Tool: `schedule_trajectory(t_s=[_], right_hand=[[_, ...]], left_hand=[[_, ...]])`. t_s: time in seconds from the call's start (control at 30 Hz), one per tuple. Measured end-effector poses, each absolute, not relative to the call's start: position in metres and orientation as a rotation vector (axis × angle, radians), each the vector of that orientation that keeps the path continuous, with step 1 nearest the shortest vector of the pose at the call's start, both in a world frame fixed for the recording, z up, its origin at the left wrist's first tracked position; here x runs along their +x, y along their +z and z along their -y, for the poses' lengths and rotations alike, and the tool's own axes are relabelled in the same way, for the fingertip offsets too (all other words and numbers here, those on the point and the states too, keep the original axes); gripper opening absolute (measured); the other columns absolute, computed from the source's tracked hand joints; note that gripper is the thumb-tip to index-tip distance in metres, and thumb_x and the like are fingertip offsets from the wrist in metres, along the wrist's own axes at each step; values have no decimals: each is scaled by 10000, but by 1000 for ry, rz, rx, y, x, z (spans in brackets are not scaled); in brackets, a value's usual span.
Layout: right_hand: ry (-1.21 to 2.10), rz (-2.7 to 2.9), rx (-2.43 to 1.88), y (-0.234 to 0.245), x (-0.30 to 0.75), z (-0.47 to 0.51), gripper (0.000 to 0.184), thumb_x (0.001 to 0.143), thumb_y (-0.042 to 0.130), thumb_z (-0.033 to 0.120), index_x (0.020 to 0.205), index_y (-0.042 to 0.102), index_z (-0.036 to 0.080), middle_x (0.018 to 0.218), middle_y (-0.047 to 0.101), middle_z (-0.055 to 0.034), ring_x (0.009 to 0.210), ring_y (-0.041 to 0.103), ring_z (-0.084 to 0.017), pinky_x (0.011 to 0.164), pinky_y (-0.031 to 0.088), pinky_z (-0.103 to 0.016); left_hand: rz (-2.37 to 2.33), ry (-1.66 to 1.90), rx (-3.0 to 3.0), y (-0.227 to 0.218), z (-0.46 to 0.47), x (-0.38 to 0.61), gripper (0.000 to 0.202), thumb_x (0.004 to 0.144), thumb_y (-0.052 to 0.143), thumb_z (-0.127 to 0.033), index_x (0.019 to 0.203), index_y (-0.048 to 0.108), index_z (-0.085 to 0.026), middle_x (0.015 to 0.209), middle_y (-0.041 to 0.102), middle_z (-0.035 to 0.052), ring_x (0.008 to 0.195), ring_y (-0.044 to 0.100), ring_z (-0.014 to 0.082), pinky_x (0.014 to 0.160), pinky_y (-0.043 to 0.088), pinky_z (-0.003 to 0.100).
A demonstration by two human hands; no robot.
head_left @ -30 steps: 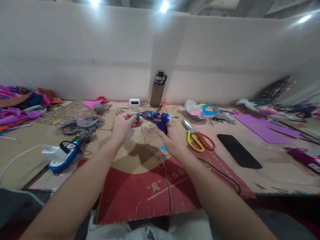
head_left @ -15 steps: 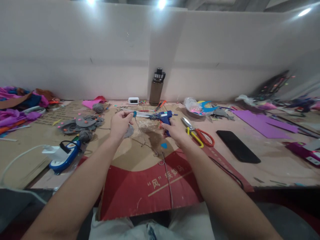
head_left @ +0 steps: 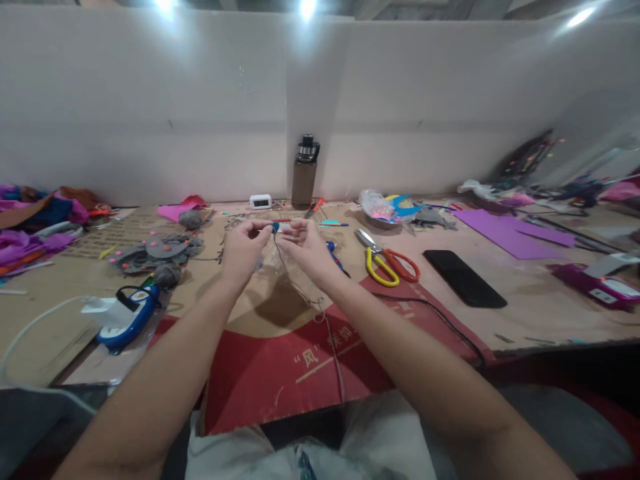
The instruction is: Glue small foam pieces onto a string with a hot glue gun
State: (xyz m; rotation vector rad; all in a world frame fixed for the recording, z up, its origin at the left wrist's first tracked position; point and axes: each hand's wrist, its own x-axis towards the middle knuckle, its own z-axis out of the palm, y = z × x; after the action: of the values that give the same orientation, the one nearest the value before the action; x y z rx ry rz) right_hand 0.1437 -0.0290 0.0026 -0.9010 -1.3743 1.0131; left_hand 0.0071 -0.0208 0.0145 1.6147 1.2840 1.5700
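Observation:
My left hand [head_left: 243, 248] and my right hand [head_left: 306, 245] are raised together over the cardboard sheet [head_left: 280, 347], fingers pinched on a small blue piece [head_left: 275, 227] fixed to a thin wire that hangs down between them. The blue glue gun [head_left: 334, 253] lies on the cardboard just right of my right hand, mostly hidden behind it, its black cord running off to the right.
Yellow-and-orange scissors [head_left: 385, 261] and a black phone [head_left: 464, 278] lie to the right. A second blue glue gun [head_left: 125, 313] sits at the left, near grey felt pieces [head_left: 160, 250]. A bottle [head_left: 303, 172] and a small clock [head_left: 261, 201] stand by the wall. Purple sheets [head_left: 510, 230] lie far right.
My right hand has put the blue glue gun down on the cardboard and moved left to join my left hand on the small blue piece.

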Motion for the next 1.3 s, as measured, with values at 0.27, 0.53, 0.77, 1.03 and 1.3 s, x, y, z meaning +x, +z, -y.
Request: schedule_trajectory(t_s=[0.27,0.53,0.77,1.03,1.3], right_hand=[[658,1536,-934,3,136,28,109,785,523,262,875,486,214,660,457,48,599,432,-104,569,360,-247],[231,1652,-955,4,151,24,90,837,520,255,795,555,184,805,569,-37,771,508,-152,703,391,-297],[101,1736,-999,9,155,26,116,870,493,267,796,541,192,836,593,-55,831,532,-170,732,398,-311],[61,1771,-1028,5,158,22,115,873,490,299,821,544,212,841,610,-53,853,553,-178,730,418,-322],[75,1812,-1051,8,160,25,132,872,491,308,842,577,212,853,622,-56,869,562,-183,748,424,-332]], left_hand=[[-1258,1541,1559,14,18,8,204,735,591,-310,826,650,-138,558,554,-15,459,451,70,446,340,189],[-1207,1437,1536,13,21,14,164,732,605,-291,784,640,-139,545,586,1,438,497,79,432,405,194],[-1222,1341,1597,16,26,17,144,733,599,-271,767,636,-136,551,599,9,456,536,87,480,469,211],[-1190,1328,1594,19,30,17,115,733,593,-243,748,615,-131,537,582,1,453,529,82,465,455,198],[-1190,1280,1620,24,33,17,95,730,584,-206,783,619,-136,528,553,-20,429,486,64,445,413,183]])
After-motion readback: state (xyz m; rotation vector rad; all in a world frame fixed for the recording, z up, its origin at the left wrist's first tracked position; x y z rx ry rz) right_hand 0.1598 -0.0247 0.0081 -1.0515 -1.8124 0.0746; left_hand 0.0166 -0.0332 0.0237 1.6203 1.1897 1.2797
